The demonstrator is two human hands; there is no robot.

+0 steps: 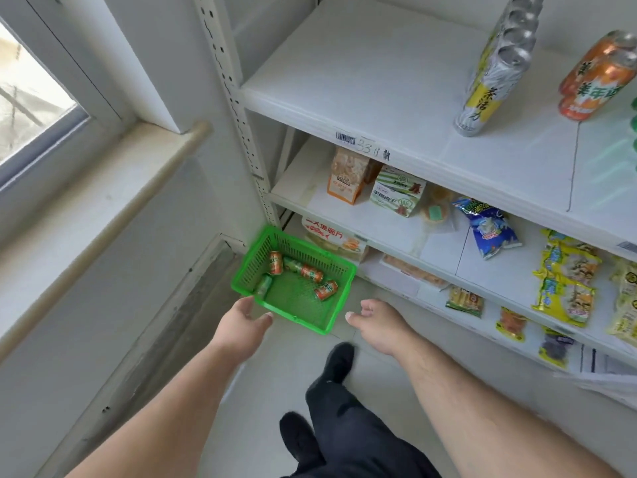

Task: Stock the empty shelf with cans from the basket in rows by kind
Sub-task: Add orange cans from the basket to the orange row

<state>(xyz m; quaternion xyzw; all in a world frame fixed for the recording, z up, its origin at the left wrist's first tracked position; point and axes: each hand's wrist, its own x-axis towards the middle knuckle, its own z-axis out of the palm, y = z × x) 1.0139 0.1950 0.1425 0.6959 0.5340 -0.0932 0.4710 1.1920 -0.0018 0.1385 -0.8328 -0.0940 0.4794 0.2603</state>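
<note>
Down on the floor by the shelving post, the green basket (312,317) is sitting with five cans lying loose in it: three orange cans (275,263) and two green cans (264,285). Both hands are reaching down toward its near rim, holding nothing: left hand (243,320) is spread with fingers relaxed, just short of the near-left corner; right hand (374,320) is loosely curled, thumb out, beside the near-right corner. Neither is touching the basket, as far as I can tell. Up top, the shelf (362,81) is partly stocked: a row of tall silver-yellow cans (496,67) running front to back, a short row of orange ones (598,77) to its right, something green at the frame edge, too cropped to identify. Judging by this, restocking is mid-way and the step in hand is another pick. Next move is probably needing either a two-hand lift of the basket or a single can grabbed, then lined up behind its matching row.
</note>
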